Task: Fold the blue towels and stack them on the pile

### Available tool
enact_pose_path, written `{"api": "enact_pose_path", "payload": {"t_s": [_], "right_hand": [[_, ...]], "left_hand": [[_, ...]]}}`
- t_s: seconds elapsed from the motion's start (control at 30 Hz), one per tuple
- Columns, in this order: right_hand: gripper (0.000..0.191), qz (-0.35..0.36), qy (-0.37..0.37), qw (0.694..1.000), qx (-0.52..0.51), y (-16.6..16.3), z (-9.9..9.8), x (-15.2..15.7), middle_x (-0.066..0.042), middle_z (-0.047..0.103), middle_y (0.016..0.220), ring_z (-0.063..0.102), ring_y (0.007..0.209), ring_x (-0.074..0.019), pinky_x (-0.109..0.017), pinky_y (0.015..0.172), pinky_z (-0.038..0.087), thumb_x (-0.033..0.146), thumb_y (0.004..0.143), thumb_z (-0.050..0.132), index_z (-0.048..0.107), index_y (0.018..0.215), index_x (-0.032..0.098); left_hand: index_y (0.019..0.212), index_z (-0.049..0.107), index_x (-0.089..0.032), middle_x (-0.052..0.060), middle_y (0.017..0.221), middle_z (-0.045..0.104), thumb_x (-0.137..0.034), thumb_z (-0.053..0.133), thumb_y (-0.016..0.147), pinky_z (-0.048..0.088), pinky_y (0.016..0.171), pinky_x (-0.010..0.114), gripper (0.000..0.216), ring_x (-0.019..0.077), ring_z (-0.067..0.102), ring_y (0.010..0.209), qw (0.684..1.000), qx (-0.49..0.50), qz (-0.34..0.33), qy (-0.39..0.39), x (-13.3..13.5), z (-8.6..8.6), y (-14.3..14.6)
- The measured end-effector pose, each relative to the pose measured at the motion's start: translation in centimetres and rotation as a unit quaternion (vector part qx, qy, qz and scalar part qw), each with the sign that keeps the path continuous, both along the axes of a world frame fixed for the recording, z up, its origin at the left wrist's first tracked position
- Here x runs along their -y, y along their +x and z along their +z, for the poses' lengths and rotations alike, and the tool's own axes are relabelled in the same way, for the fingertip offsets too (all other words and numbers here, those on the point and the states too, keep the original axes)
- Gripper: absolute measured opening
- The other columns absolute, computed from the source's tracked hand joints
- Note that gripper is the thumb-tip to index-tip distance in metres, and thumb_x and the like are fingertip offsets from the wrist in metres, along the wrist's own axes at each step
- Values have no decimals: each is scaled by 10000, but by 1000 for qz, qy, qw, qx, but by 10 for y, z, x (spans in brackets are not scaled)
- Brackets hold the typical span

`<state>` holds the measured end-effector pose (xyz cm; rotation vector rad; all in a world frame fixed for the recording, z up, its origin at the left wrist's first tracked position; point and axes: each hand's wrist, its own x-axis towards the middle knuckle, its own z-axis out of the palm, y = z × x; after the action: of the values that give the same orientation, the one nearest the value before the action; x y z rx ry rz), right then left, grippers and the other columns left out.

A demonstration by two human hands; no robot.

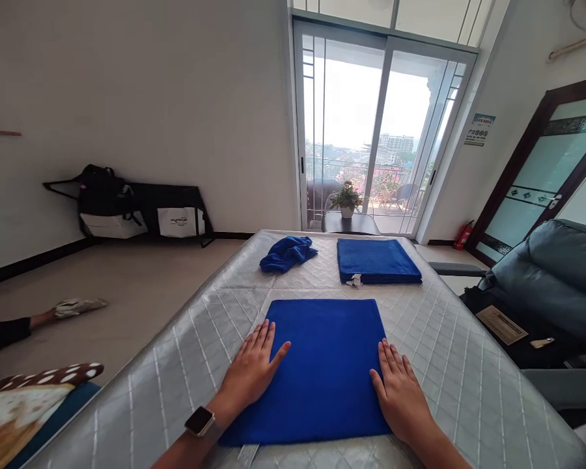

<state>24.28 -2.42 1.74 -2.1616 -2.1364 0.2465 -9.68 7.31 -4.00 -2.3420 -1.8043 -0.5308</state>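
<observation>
A blue cloth (327, 371) lies flat and smooth on the quilted, silvery mattress (176, 365) in front of me, a white tag (247, 454) sticking out at its near left corner. My left hand (251, 365) rests on its left edge, fingers extended and thumb spread. On the right edge lies my right hand (400, 387), palm down with fingers stretched out. Neither hand grips anything. Farther back on the right sits a stack of folded blue cloths (378, 259) with white tags at its front. To its left is a crumpled blue cloth (288, 254).
Behind the mattress, a potted plant (346, 200) stands on a dark chair (350, 224) before the sliding glass door (342, 117). A dark armchair (566, 280) is at right. Bags (105, 195) sit by the left wall. Someone's foot (78, 307) shows at left.
</observation>
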Motion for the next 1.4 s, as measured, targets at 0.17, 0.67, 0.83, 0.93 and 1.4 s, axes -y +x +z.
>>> {"api": "enact_pose_path", "payload": {"t_s": [0.17, 0.67, 0.83, 0.93, 1.4], "right_hand": [[648, -2, 0, 1000, -20, 1, 3, 1, -8, 91, 1635, 91, 1518, -185, -421, 1238, 101, 487, 1013, 173, 150, 1561, 144], [560, 47, -13, 999, -20, 5, 6, 3, -22, 80, 1633, 48, 1517, -244, -485, 1228, 69, 332, 998, 265, 281, 1547, 226], [633, 0, -9, 999, -39, 3, 6, 2, -46, 106, 1632, 74, 1519, -223, -444, 1235, 76, 413, 1000, 235, 191, 1561, 122], [639, -5, -11, 999, -47, 3, 5, 0, -28, 97, 1634, 69, 1520, -219, -445, 1236, 64, 434, 1000, 222, 188, 1563, 133], [633, 21, 46, 999, -3, 5, -5, 3, -58, 169, 1630, 125, 1514, -228, -465, 1231, 128, 446, 1010, 206, 230, 1554, 122]], "left_hand": [[1525, 332, -109, 184, 1531, 447, -673, 183, 958, 338, 1153, 537, 813, 324, 377, 1436, 998, -28, 1, 50, 7, 12, 0], [1573, 109, -177, 101, 1634, 218, -561, 281, 1009, 287, 1219, 435, 704, 233, 194, 1509, 957, -33, -276, -84, 70, 54, 199], [1572, 75, -220, 76, 1640, 205, -563, 296, 1007, 286, 1218, 440, 697, 233, 209, 1508, 969, -52, -228, -81, 68, 39, 155], [1565, 44, -245, 62, 1639, 217, -564, 317, 1003, 294, 1211, 445, 701, 232, 239, 1501, 981, -64, -167, -71, 70, 26, 101], [1563, 88, -187, 103, 1613, 298, -613, 357, 967, 356, 1167, 465, 780, 265, 326, 1468, 999, -41, -11, -29, 90, 6, 3]]}}
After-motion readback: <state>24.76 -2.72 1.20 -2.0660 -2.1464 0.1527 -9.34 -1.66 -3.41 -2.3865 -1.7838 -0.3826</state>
